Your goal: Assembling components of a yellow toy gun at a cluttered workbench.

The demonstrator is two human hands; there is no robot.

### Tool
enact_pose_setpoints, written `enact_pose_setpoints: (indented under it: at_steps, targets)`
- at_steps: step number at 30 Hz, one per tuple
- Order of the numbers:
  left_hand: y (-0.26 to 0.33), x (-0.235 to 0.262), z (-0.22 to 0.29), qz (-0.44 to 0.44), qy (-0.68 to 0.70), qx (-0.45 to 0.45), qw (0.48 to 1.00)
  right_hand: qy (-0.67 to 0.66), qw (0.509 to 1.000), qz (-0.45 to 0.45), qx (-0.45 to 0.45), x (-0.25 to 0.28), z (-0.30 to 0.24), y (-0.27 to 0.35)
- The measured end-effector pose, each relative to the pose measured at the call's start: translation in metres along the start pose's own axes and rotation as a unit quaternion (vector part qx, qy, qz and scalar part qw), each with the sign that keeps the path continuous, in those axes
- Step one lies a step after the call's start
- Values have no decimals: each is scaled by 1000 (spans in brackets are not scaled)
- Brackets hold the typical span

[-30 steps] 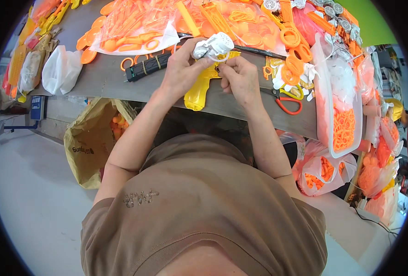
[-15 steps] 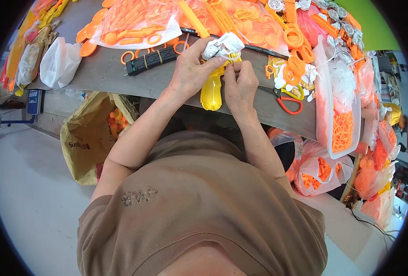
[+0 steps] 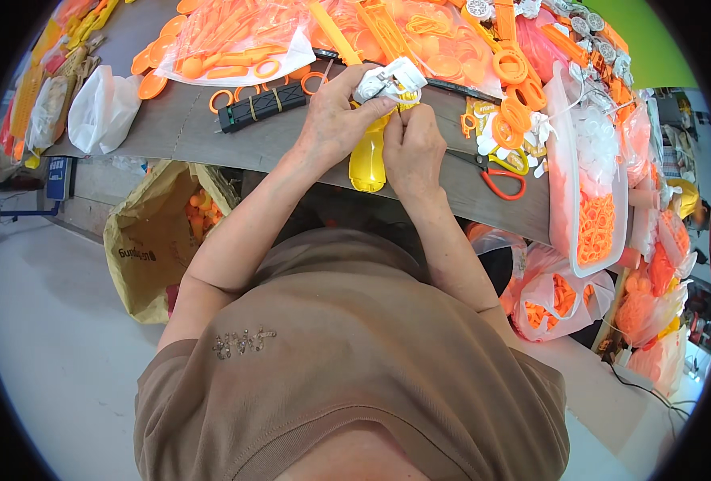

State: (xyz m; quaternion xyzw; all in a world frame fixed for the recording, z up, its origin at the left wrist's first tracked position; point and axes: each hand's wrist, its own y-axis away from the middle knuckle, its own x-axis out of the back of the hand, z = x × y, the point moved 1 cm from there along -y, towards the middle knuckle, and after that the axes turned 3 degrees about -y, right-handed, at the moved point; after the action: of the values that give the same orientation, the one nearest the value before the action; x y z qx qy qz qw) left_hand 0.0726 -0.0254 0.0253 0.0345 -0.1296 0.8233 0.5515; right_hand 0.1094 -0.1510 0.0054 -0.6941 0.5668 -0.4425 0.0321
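Observation:
Above the near edge of the grey work table I hold a plastic piece with a white upper part (image 3: 389, 82) and a see-through yellow, rounded handle (image 3: 367, 163) hanging below it. My left hand (image 3: 335, 116) is closed round the white part, its thumb across the front. Beside the handle, my right hand (image 3: 416, 146) is closed in a pinch against the yellow joint under the white part. Whatever lies between its fingertips is hidden. To the left of my hands lies a black bar-shaped object (image 3: 263, 110) with a band round it.
Bags of orange plastic parts (image 3: 239, 40) cover the table's far side. At right are red-and-black-handled scissors (image 3: 499, 180) and a clear bin (image 3: 559, 216) of orange rings and white pieces. A paper bag (image 3: 143, 264) stands below the table at left; a white bag (image 3: 105, 112) sits above it.
My right hand has turned slightly, its fingers tucked closer under the white part. The left hand and the piece have barely moved.

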Motion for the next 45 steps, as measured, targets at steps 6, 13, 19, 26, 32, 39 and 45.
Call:
enact_pose_setpoints:
  at_steps: [6,13,19,26,32,39,45]
  targets:
    - [1,0,1,-9,30,19,999,6,1000,9,10,0,4,1]
    - [-5,1,-2,-27,0,8,1000,-244,914,-161,-281,19,3,-29]
    - [-13,-6,9,-90,-163,-35,982,-337,815,-283,-378,24,26,-42]
    - [-13,-1,-8,-78,-133,-19,988,-360,894,-39,-264,14,7,22]
    - [-13,-4,-10,-87,-158,-50,982,-61,991,-73,90,13,7,29]
    - [-11,-3,-9,-101,-241,-124,957,-22,990,-91,105,15,3,25]
    - [-13,9,-8,-131,-164,-88,974,-179,978,-82,-70,51,6,13]
